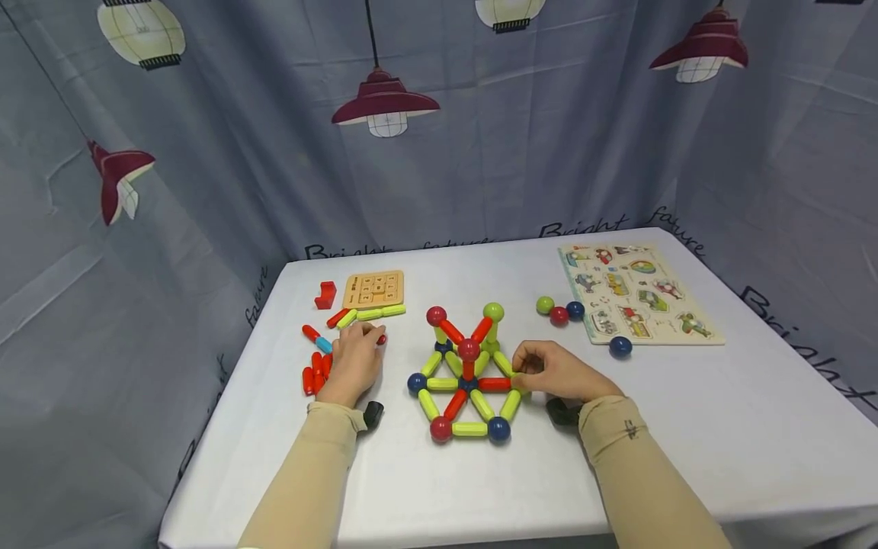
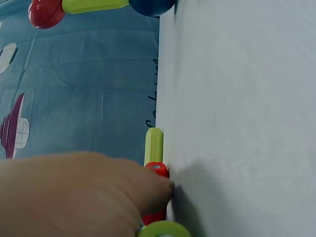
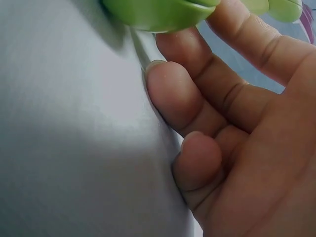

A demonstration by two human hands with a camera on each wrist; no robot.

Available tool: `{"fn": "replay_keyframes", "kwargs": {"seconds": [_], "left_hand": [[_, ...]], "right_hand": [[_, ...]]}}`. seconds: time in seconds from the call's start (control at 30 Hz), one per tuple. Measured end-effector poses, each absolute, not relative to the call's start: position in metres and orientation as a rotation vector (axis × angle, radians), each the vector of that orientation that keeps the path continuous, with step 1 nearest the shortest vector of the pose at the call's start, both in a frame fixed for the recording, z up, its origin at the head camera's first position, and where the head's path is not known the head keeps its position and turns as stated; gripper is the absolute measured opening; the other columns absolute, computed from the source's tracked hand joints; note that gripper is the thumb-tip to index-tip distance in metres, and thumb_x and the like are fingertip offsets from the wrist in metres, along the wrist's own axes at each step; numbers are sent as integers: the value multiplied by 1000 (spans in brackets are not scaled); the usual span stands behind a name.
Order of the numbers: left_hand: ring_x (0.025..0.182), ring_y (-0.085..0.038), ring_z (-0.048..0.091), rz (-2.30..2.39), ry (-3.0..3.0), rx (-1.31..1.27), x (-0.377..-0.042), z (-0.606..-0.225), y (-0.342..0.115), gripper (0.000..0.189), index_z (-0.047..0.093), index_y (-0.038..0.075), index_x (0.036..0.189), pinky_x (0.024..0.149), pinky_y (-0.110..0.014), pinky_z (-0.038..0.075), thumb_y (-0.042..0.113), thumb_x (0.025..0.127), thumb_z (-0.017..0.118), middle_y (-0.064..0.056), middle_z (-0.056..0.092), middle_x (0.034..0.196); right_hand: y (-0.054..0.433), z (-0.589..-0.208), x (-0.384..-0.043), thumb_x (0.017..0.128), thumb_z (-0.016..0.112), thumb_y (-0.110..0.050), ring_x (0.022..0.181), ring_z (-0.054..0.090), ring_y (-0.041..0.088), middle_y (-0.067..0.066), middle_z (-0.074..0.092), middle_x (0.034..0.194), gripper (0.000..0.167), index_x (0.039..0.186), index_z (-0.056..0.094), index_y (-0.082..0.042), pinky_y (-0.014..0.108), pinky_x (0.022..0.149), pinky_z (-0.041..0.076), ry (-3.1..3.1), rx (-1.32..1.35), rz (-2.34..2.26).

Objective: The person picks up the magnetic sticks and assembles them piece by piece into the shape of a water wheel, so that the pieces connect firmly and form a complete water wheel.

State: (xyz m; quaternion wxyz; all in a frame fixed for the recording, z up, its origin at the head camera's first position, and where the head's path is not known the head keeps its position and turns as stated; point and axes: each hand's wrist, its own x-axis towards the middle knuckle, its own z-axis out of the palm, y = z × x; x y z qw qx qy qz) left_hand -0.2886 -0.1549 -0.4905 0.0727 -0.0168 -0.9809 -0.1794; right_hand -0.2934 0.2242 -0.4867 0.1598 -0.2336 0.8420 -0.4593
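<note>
My left hand [image 1: 354,360] is just above the table, left of a structure of magnetic rods and balls. It pinches a red magnetic rod [image 2: 157,169], whose end shows past the fingertips in the head view. At the structure's right corner, my right hand [image 1: 559,371] holds a green ball [image 3: 160,14] between thumb and fingers, hiding much of it in the head view. A red rod [image 1: 495,383] runs from the blue centre ball [image 1: 469,383] to that corner. Above the centre, a raised red ball [image 1: 469,350] joins red rods to two outer posts.
Loose red rods [image 1: 308,380] and green rods [image 1: 370,314] lie on the left, near a wooden number puzzle [image 1: 373,290]. Behind the right hand are several loose balls [image 1: 559,316] and a picture puzzle board [image 1: 645,293]. A blue ball [image 1: 620,348] sits by its front edge.
</note>
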Motion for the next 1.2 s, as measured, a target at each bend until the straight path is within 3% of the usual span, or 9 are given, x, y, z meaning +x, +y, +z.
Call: {"fn": "replay_keyframes", "kwargs": {"seconds": [0.2,0.37,0.63,0.9,1.07,1.2], "left_hand": [[120,-34,49,-494,-2906,-20,-288,-487,-157,30,73,17,126,89,-45,40,10,98,69,-10,62,129],[109,-29,57,-584,-2862,-63,-282,-481,-158,23,69,15,119,88,-42,44,13,96,73,-7,64,114],[95,-13,66,-1281,-2831,-497,-250,-455,-156,22,63,23,105,92,-42,53,18,90,79,10,72,95],[97,-11,66,-1308,-2876,-567,-246,-458,-149,26,64,28,110,94,-41,55,18,91,80,13,70,101],[102,-11,67,-1297,-2884,-594,-247,-458,-153,30,64,26,119,97,-40,55,28,93,78,10,71,109],[109,-19,65,-1022,-2874,-340,-246,-453,-171,36,63,18,132,99,-46,53,23,97,70,-1,70,120]], "right_hand": [[224,-486,-295,88,80,-21,87,55,24,6,60,92,22,100,65,-10,30,74,46,2390,-672,-1314],[222,-488,-295,88,80,-22,87,54,23,6,60,93,23,101,65,-9,30,74,46,2384,-677,-1316],[217,-487,-296,88,80,-23,87,55,25,5,61,93,22,100,65,-12,31,74,46,2375,-670,-1297],[216,-488,-297,88,80,-24,89,55,26,5,61,95,22,101,65,-13,32,75,46,2374,-656,-1279],[220,-489,-297,88,80,-24,89,55,25,5,62,95,23,101,65,-13,33,76,46,2398,-650,-1267],[223,-488,-297,88,80,-26,89,55,26,6,62,94,23,101,65,-14,34,77,46,2410,-631,-1254]]}}
